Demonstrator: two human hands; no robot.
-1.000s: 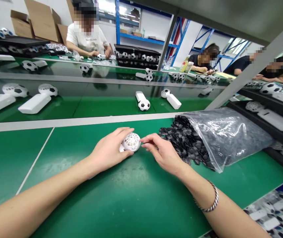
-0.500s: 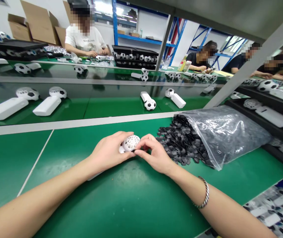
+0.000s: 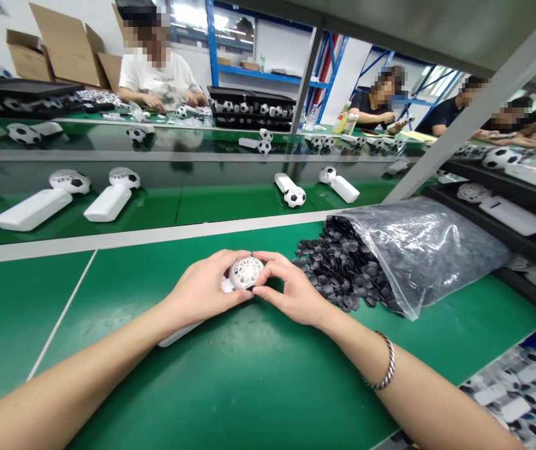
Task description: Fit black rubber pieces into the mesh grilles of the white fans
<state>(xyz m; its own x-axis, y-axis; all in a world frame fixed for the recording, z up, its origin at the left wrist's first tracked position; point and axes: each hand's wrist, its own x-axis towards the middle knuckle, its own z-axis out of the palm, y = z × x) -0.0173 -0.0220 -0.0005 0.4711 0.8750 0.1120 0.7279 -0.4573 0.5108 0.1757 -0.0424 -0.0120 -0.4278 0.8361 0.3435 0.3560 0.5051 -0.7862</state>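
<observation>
My left hand (image 3: 206, 281) is wrapped round a white device with a football-shaped head (image 3: 246, 272), its openwork lattice facing up towards me. Its long white handle (image 3: 181, 334) pokes out below my left wrist, just over the green worktop. The thumb and forefinger of my right hand (image 3: 291, 289) curve round the right side of the ball head, touching it at top and bottom. Whether a small piece sits between those fingers is hidden. Right of that hand lies a heap of black flat pieces (image 3: 349, 265), spilling from a clear plastic bag (image 3: 431, 250).
Beyond a pale ledge (image 3: 155, 236), a green conveyor belt (image 3: 221, 203) carries several similar white devices (image 3: 108, 203). Black trays (image 3: 525, 209) with more of them stand at right, near a slanting post (image 3: 465, 115). Across the line sits a person in a white shirt (image 3: 159, 78).
The ball head has turned so more of its lattice faces me. My right fingers have spread from its lower edge to span its right side. Devices on the near belt have shifted right.
</observation>
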